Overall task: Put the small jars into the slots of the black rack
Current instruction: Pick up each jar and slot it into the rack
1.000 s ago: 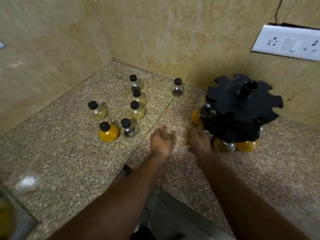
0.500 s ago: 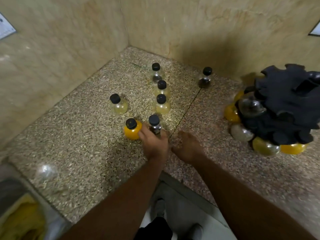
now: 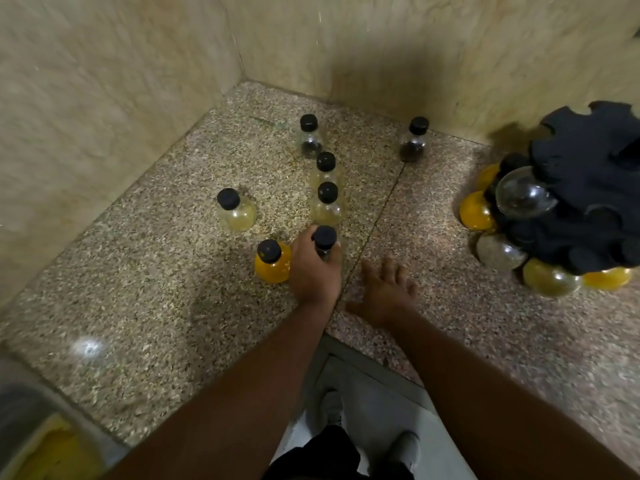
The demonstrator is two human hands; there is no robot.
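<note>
My left hand (image 3: pixel 313 270) grips a small clear jar with a black cap (image 3: pixel 325 239) that stands on the speckled counter (image 3: pixel 156 296). An orange jar (image 3: pixel 272 261) sits right beside that hand, on its left. Several more black-capped jars stand behind: a pale yellow one (image 3: pixel 235 209), two in a row (image 3: pixel 327 199), and two with dark contents (image 3: pixel 310 136) (image 3: pixel 414 140). My right hand (image 3: pixel 386 292) rests flat on the counter, fingers spread. The black rack (image 3: pixel 588 202) stands at the right edge with several round jars hanging in its slots.
Beige walls (image 3: pixel 104 81) meet in a corner behind the jars. The counter's front edge runs just below my wrists, with my shoes (image 3: pixel 401 448) on the floor beneath. A grey and yellow object (image 3: pixel 38 448) sits at the lower left.
My left hand has moved left from in front of the rack to the group of loose jars and closed round the nearest clear one. My right hand left the rack and settled flat on the counter.
</note>
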